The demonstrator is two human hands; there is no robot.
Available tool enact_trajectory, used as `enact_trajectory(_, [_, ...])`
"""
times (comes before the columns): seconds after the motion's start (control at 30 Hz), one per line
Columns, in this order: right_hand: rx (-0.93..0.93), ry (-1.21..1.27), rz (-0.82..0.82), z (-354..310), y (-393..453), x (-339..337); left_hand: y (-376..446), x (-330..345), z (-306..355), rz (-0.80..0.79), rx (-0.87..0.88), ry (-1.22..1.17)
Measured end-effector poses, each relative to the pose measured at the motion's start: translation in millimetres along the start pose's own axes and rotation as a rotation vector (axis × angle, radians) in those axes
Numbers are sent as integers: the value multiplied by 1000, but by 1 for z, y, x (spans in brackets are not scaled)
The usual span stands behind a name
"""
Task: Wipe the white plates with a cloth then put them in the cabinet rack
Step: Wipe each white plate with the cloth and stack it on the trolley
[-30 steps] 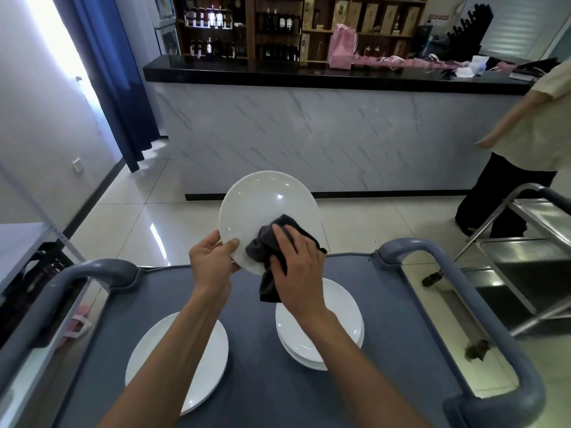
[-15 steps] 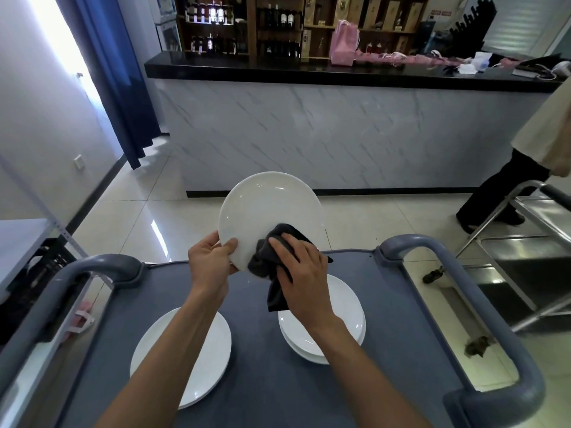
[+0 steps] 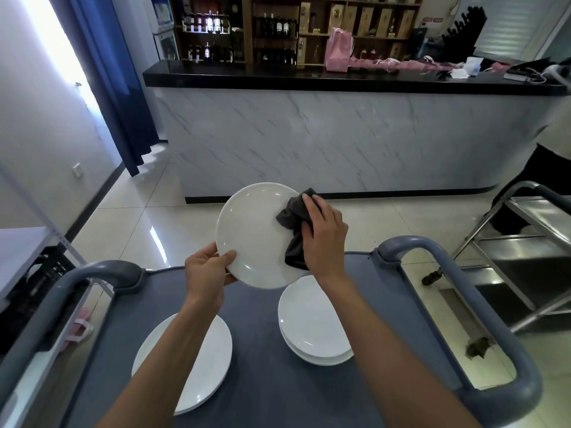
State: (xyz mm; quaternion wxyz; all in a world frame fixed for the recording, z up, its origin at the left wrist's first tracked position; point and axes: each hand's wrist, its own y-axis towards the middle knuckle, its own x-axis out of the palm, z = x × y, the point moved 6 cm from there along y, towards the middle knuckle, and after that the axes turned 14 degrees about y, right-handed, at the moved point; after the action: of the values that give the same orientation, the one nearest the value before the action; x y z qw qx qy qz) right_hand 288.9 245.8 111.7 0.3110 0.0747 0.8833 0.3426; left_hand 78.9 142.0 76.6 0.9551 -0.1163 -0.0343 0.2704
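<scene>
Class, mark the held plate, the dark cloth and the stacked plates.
held plate (image 3: 250, 236), head view, bare centre.
dark cloth (image 3: 293, 217), head view, bunched middle.
stacked plates (image 3: 309, 322), head view, top plate's centre.

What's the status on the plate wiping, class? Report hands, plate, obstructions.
Left hand grips raised plate at its lower-left rim. Right hand presses dark cloth on plate's right side. Nothing blocking.

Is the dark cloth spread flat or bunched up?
Bunched up: the dark cloth shows folds where the right hand presses it on the held plate.
</scene>
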Motion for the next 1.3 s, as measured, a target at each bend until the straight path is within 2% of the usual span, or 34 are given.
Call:
enact_trajectory(0.37, [-86, 95, -68, -46, 12, 20, -10, 3, -1, -124, 19, 130])
enact_trajectory(0.63, [-140, 126, -182, -66, -26, 33, -17, -9, 1, -61, 92, 127])
enact_trajectory(0.83, [-63, 84, -92, -46, -38, 16, -13, -22, -7, -36, 86, 119])
enact_trajectory(1.1, [3, 38, 9, -33, -41, -7, -11, -28, -12, -79, 104, 120])
enact_trajectory(1.3, [76, 139, -5, -31, -49, -13, -10, -40, -19, -125, 101, 94])
